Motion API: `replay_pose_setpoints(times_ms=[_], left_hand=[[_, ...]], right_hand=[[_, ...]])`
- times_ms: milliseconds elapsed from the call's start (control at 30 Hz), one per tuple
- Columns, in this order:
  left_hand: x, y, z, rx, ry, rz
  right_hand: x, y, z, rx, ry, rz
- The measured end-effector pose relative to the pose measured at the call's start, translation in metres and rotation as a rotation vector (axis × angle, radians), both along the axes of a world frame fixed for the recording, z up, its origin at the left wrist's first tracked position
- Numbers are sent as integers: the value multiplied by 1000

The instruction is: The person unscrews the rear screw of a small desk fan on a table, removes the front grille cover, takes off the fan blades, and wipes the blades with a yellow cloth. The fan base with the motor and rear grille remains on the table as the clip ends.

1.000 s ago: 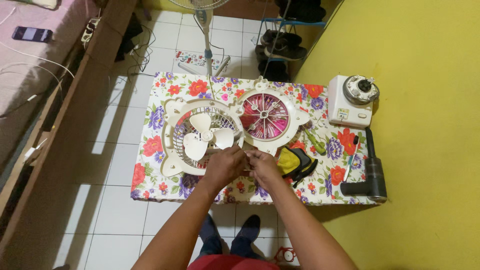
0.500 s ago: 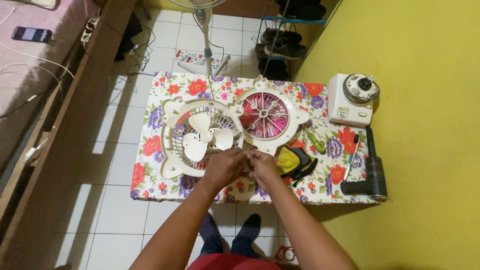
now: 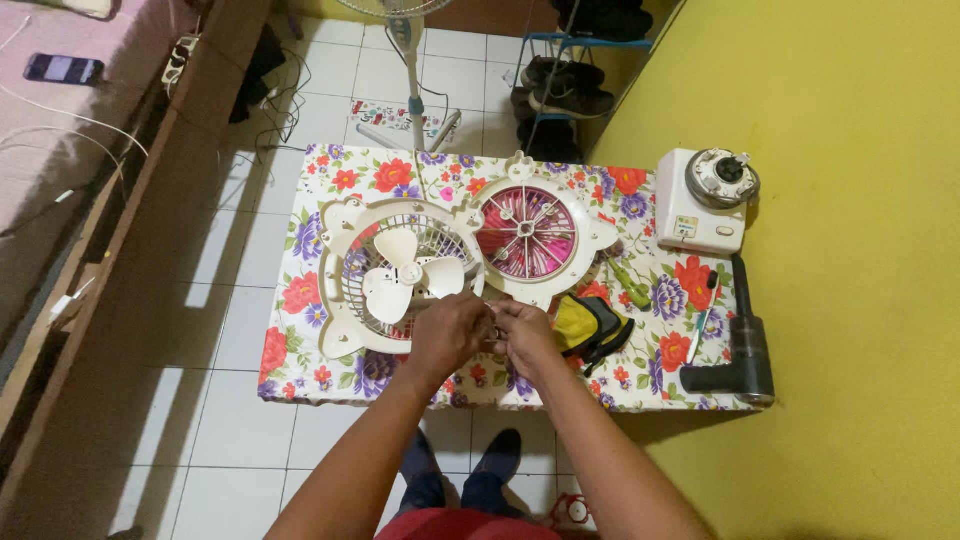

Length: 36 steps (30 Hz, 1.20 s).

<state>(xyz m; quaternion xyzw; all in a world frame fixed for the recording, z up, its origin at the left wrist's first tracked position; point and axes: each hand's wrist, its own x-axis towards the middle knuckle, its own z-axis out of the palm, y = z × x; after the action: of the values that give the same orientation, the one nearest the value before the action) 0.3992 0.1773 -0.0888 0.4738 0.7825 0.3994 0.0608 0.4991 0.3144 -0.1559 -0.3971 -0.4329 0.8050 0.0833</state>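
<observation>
Left hand (image 3: 452,330) and right hand (image 3: 522,335) touching, fingers curled together over something too small to tell, at five o'clock of fan grille (image 3: 400,275).

At the centre of the frame the left hand (image 3: 450,333) and the right hand (image 3: 522,335) meet fingertip to fingertip over the near edge of a bench (image 3: 310,370) covered in a flowered cloth; whatever they pinch is too small to tell. Just above the left hand lies a cream fan guard (image 3: 345,300) with its white blades (image 3: 405,272). A second round guard (image 3: 527,235) with a pink centre lies to its right. A yellow and black cloth (image 3: 590,325) sits beside the right hand, a black power tool (image 3: 745,350) at the right edge, and a white motor housing (image 3: 705,200) at upper right.
</observation>
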Motion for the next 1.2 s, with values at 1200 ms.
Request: replay_pose_setpoints(times_ms=[1200], left_hand=[[-21,20,-12,-181,-738,183]], right_hand=[[-1,-11,-5,-347,153,-71]])
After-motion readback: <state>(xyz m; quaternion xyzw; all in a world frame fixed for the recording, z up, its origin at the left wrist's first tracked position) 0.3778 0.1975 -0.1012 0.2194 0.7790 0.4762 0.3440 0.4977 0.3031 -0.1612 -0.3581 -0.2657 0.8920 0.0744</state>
